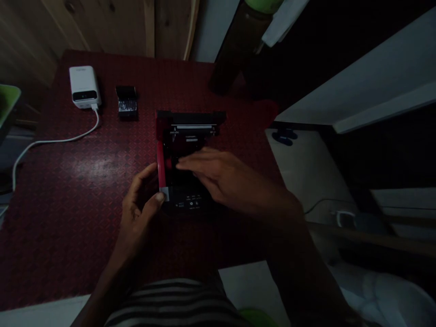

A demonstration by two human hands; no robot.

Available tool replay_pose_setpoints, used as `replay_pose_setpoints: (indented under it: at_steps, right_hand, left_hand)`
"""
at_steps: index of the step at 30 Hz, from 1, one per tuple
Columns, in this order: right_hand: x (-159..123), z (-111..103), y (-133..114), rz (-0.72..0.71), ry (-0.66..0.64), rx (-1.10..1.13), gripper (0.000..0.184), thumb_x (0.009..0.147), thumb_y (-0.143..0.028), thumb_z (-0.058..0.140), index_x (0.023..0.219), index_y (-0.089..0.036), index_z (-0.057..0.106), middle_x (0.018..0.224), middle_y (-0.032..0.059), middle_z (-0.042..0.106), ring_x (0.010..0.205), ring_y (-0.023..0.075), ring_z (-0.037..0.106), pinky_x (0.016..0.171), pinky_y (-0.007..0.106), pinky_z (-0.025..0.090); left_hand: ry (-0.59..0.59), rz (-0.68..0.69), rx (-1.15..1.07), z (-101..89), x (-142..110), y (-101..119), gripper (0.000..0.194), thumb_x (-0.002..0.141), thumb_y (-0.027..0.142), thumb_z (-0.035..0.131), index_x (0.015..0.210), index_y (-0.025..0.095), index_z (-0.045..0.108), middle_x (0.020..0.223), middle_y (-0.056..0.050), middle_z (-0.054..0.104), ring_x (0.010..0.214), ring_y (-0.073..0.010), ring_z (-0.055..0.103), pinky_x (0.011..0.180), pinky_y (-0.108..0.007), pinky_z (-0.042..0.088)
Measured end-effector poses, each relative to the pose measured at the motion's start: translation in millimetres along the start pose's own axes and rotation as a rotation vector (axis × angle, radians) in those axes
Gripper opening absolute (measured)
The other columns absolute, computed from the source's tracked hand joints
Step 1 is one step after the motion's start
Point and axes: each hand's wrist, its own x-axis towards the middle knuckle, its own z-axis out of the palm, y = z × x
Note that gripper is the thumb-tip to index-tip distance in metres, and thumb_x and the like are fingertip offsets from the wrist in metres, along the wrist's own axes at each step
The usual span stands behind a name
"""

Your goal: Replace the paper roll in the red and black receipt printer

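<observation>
A small red and black printer sits on the table with its lid raised at the back. White markings show on its front panel. My left hand braces the printer's left side, thumb on the grey front corner and fingers along the red wall. Over the printer's inner bay reaches my right hand, its fingers stretched out and pointing left. The fingertips are near a dark red part inside; whether they touch it is too dark to tell. My right hand covers much of the bay.
On the dark red patterned table, a white power bank with a white cable lies at the far left. Beside it is a small open black box. A tall dark bottle with a green cap stands at the back right.
</observation>
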Motion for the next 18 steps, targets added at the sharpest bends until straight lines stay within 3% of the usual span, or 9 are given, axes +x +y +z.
replay_pose_setpoints:
  at_steps: [3, 8, 11, 15, 18]
  right_hand:
    - [-13, -5, 2, -0.078, -0.009, 0.09, 0.035, 0.108, -0.001, 0.06, 0.106, -0.026, 0.085, 0.111, 0.0011, 0.088, 0.105, 0.0218, 0.08, 0.102, 0.042, 0.065]
    - [-16, 1, 8, -0.035, 0.045, 0.022, 0.033, 0.108, 0.0, 0.063, 0.092, -0.022, 0.08, 0.098, 0.002, 0.083, 0.091, 0.0199, 0.073, 0.091, 0.039, 0.061]
    - [-17, 8, 12, -0.061, 0.102, -0.026, 0.031, 0.111, -0.001, 0.06, 0.091, -0.019, 0.077, 0.093, 0.0025, 0.079, 0.088, 0.0194, 0.068, 0.085, 0.035, 0.058]
    - [-22, 20, 12, -0.122, 0.265, -0.088, 0.03, 0.114, -0.006, 0.057, 0.098, -0.021, 0.077, 0.096, 0.0044, 0.078, 0.089, 0.0208, 0.066, 0.084, 0.036, 0.059]
    - [-29, 26, 7, -0.16, 0.392, -0.172, 0.028, 0.114, -0.004, 0.057, 0.103, -0.019, 0.078, 0.102, 0.0069, 0.081, 0.092, 0.0214, 0.069, 0.088, 0.037, 0.062]
  left_hand:
    - [0.008, 0.014, 0.006, -0.2, 1, -1, 0.055, 0.104, 0.043, 0.082, 0.156, 0.03, 0.073, 0.163, -0.01, 0.072, 0.153, -0.0359, 0.068, 0.126, -0.05, 0.057]
    - [0.088, -0.028, 0.012, -2.4, -3, 8, 0.047, 0.103, 0.044, 0.083, 0.148, 0.031, 0.079, 0.16, -0.008, 0.074, 0.151, -0.0352, 0.069, 0.121, -0.047, 0.059]
    - [0.157, 0.027, 0.065, -7.8, 4, 22, 0.043, 0.103, 0.044, 0.085, 0.144, 0.034, 0.082, 0.161, -0.006, 0.073, 0.152, -0.0328, 0.067, 0.125, -0.046, 0.055]
    - [0.119, 0.238, 0.174, -13.4, 46, 45, 0.046, 0.103, 0.049, 0.085, 0.148, 0.039, 0.081, 0.163, -0.002, 0.072, 0.154, -0.0346, 0.065, 0.128, -0.052, 0.053]
    - [0.054, 0.347, 0.266, -7.2, 83, 60, 0.057, 0.107, 0.055, 0.08, 0.159, 0.032, 0.073, 0.17, 0.0, 0.067, 0.161, -0.0353, 0.057, 0.136, -0.055, 0.045]
